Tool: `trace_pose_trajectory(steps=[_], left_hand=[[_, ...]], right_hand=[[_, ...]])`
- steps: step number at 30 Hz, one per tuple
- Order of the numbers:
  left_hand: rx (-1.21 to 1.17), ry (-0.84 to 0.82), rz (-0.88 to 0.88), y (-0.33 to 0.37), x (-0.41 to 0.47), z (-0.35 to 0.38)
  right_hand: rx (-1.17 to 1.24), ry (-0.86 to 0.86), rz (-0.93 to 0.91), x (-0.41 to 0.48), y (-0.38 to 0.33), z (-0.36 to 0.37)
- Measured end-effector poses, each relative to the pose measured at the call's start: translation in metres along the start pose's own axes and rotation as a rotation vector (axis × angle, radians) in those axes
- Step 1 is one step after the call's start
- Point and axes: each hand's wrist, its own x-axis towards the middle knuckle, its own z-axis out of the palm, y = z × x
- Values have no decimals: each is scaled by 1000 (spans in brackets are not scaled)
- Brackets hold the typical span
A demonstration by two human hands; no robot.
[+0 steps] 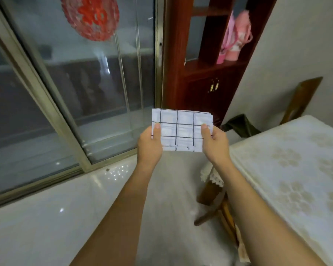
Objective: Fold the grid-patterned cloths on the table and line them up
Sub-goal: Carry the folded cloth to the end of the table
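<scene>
Arms, bare ones, reach forward from the bottom edge over a shiny white floor (46,217). On the right stands the table (244,169). It is covered by a cream tablecloth (296,160) with pale flower shapes. A lace trim (214,178) hangs at its left corner, and brown wooden legs (208,194) show under it.

Farther out, the left hand (150,144) and the right hand (215,144) are up in the air, side by side. Between them is the grid cloth (181,129). It is white with dark lines and is folded into a small rectangle, with layers showing at its top right corner. Each hand has a tight grip on one side edge of it. The left thumb (157,129) and the right thumb (205,130) press flat on the front, and the other fingers are hidden behind. The cloth is not on the table. It hangs over the floor, to the left of the table.

Behind the cloth lies a dark green thing (238,124), too blurry to name. A wooden chair back (302,100) stands past the table by the pale wall (296,45). A big sliding glass door (85,83) fills the left side. Next to it is a dark red-brown cabinet (200,89) with a pink bottle (236,43) on a shelf. High on the glass sticks a round red paper decoration (90,18).
</scene>
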Motion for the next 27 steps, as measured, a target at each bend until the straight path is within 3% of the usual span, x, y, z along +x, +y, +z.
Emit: trace_pose_trajectory(steps=[9,15,22,27], left_hand=[[10,-202,55,-3,113,47],[55,-210,126,-2,196,86],[60,-95,157,17,303,132],[90,-233,167,8,337,207]], right_hand=[[3,169,63,82,24,25],[94,169,60,175,46,43],[171,172,25,297,65,72],[115,236,91,337,99,31]])
